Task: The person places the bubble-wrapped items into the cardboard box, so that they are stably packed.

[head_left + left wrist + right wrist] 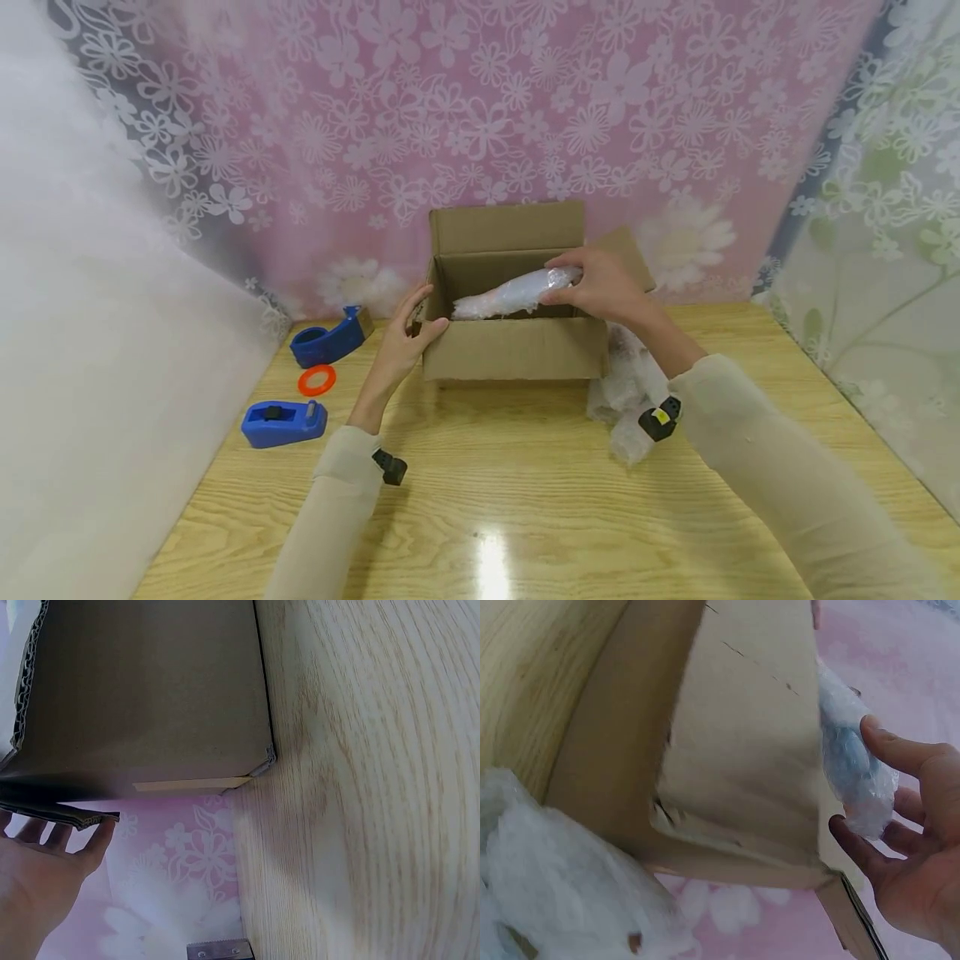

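An open cardboard box (516,350) stands on the wooden table near the patterned backdrop. My left hand (403,337) grips its left side. In the left wrist view, the left fingers (56,836) lie against the outside of a side flap (64,814), tips partly hidden behind it. Over the opening, my right hand (600,283) pinches the right end of a long bundle in bubble wrap (517,292), between thumb and fingers. The bundle is pale and slants, its left end lower and inside the box. Light blue shows through the wrap (847,750) in the right wrist view.
Crumpled bubble wrap (626,387) lies at the box's right, under the right forearm. To the left are a dark blue tape dispenser (330,340), an orange ring (317,380) and a smaller blue tape dispenser (285,423). The box's back flap (510,227) stands up.
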Demonstrator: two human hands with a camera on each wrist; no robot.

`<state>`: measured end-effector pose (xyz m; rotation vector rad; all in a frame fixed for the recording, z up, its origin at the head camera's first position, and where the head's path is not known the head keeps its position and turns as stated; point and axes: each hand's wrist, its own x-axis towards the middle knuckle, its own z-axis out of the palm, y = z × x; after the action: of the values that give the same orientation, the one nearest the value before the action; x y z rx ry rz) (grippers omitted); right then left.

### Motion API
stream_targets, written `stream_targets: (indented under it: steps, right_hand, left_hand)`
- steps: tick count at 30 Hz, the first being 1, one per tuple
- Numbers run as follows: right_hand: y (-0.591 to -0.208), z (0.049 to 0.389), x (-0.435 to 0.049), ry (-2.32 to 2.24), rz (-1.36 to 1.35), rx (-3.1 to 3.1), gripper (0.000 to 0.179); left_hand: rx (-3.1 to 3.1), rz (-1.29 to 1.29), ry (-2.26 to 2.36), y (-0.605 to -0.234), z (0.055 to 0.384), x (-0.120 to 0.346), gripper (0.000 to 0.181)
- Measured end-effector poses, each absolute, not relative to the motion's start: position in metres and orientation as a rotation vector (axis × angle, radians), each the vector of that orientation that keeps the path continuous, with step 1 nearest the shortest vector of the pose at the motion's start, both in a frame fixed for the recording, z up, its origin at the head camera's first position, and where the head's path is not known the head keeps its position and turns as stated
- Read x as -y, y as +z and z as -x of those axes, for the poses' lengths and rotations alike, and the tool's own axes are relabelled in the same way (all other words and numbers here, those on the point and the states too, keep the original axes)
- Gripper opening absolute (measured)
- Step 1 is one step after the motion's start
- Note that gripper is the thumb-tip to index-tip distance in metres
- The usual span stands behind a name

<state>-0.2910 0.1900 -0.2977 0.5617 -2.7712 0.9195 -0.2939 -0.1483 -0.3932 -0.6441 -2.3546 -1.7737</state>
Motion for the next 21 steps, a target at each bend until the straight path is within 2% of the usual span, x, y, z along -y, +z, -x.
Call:
stream_targets:
  steps: [6,13,21]
  right_hand:
    - [-0.306,0.294,-0.179,0.982,-0.571,2.828,0.058]
    - [-0.308,0.293,-0.182,0.999,-0.821,2.849,0.059]
    - [-0.307,0.289,-0.192,1.071,-0.83,2.797,0.061]
  left_hand:
    - [2.341,0.649,-1.749,-0.407,0.306,0.152,0.066]
    - [2.331,0.645,-1.74,-0.411,0.306,0.15,0.067]
    - [2.327,0.636,-1.739,-0.412,0.309,0.151,0.066]
